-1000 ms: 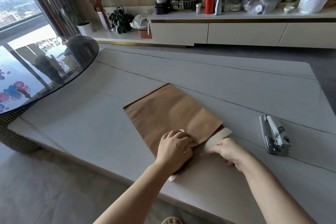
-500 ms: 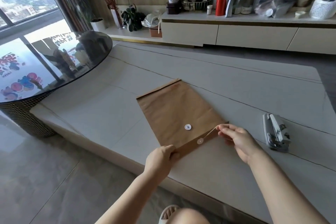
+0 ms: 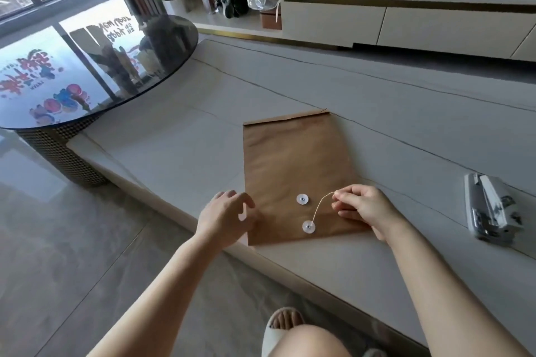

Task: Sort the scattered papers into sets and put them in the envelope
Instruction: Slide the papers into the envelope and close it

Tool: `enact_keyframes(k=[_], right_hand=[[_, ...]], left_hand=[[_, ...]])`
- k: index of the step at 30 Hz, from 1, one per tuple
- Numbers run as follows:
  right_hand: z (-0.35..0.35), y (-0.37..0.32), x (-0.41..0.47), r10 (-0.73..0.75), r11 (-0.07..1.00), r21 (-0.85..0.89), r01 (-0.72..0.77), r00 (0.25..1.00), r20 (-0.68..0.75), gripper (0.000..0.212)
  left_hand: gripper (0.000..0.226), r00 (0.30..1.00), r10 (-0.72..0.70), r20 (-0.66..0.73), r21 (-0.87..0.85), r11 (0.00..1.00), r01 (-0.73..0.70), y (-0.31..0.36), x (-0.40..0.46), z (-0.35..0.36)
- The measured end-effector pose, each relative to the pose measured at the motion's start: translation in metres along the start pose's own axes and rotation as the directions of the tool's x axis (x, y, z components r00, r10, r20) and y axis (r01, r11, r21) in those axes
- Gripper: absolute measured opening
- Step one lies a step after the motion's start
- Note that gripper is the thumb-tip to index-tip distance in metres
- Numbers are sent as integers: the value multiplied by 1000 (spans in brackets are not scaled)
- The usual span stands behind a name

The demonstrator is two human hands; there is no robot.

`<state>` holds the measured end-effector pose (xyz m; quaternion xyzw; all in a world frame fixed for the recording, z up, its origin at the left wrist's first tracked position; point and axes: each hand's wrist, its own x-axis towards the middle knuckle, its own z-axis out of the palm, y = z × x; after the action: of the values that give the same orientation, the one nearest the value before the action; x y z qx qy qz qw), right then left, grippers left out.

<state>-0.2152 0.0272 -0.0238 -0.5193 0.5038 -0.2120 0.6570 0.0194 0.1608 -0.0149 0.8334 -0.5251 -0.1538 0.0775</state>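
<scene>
I see the kraft envelope (image 3: 295,171) flat on the counter (image 3: 406,130), flap folded, no loose papers in view. My right hand (image 3: 364,209) pinches the closure string (image 3: 319,206) at three o'clock of the buttons; left hand (image 3: 226,216) hovers, fingers apart. I judge only tying remains.

My only feed is one wide-angle camera on the wearer's head, angled forward and steeply down over the pale table (image 3: 377,130) from its near edge. It sits close above the left hand (image 3: 224,219) and right hand (image 3: 367,210); a knee and slippered foot fill the bottom edge. Far off, the sideboard (image 3: 406,20) crosses the top, straight lines bowing outward.
</scene>
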Motion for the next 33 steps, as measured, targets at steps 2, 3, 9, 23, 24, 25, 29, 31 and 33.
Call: enact_keyframes(k=[2,3,9,23,24,25,29,31,33], right_hand=[[7,-1,5,-30,999,-42,29,999,-37,12],[10,-2,7,-44,999,-34,42,998,-45,11],[35,-9,16,-145,989,18,145,989,-8,15],[34,-2,41,-294,677,-680,281,951,100,13],[33,-2,41,-297,647,-707,285,948,111,14],[34,-1,40,-310,638,-715,286,945,102,12],[46,1,41,-411,594,-757,273,912,7,6],[54,2,45,-432,608,-750,260,901,-38,9],[62,2,49,-448,631,-731,259,891,-71,10]], left_hand=[[17,974,114,-197,-19,993,-120,14,-9,13],[14,953,183,-240,-71,976,-205,25,-13,20],[45,894,447,-17,-67,892,-447,63,-6,47],[15,961,275,-25,-299,915,-270,37,28,43],[15,968,247,-35,-286,926,-247,39,27,43],[16,976,212,-43,-272,938,-215,41,26,43],[23,991,108,-82,-189,974,-122,47,24,46],[24,996,39,-76,-207,977,-54,52,24,47],[20,998,-28,-56,-234,972,14,56,25,47]])
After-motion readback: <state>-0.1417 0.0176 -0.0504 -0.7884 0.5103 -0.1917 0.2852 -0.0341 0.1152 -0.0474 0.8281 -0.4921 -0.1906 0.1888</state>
